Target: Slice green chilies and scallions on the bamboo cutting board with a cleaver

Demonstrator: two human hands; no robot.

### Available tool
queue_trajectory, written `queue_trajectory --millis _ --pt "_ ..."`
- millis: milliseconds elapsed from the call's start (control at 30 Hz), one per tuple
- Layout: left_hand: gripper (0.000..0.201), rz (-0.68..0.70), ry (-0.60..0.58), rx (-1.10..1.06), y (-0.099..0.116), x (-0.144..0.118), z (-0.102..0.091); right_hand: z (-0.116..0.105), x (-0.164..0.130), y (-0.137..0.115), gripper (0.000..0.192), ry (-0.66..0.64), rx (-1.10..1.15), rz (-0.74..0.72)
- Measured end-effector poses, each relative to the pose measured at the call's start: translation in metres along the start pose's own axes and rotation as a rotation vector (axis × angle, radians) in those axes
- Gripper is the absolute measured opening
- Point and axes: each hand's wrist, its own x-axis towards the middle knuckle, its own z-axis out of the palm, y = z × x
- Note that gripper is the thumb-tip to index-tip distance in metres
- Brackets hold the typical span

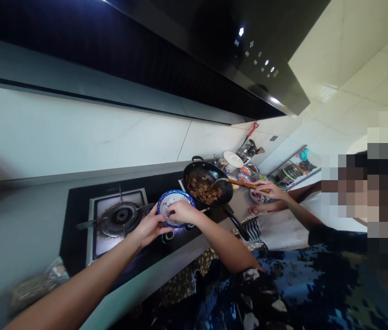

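Note:
My left hand [150,225] grips the rim of a white bowl with a blue patterned edge [161,196], held over the front of the stove. Inside the bowl are small dark bits. My right hand [182,212] reaches into the bowl with its fingers bent together; what they hold, if anything, is hidden. Just beyond the bowl sits a black wok [226,173] with browned chunks of food [207,190] in it. Another person's hand [270,189] holds a wooden-handled spatula [245,184] that dips into the wok.
An unlit gas burner [121,217] lies left of the bowl. Overhead hangs a dark range hood [180,50]. Several bowls of ingredients [245,170], a white plate [233,159] and a utensil holder [248,153] stand behind the wok. A plastic bag [39,286] rests on the left counter. Another person stands at right.

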Motion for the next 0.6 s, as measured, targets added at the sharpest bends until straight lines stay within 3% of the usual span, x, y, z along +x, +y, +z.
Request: queue_trajectory --millis 133,400,600 --pt "0.081 0.011 -0.018 0.006 0.0 -0.003 -0.002 -0.003 -0.004 -0.006 0.018 0.055 0.055 0.007" --pt "0.078 0.004 -0.007 -0.033 -0.001 -0.009 -0.002 -0.039 -0.02 -0.002 0.024 0.275 0.038 0.048" --pt "0.079 0.013 -0.004 -0.011 -0.003 -0.008 -0.003 -0.026 -0.02 0.01 0.023 0.322 0.003 0.033"
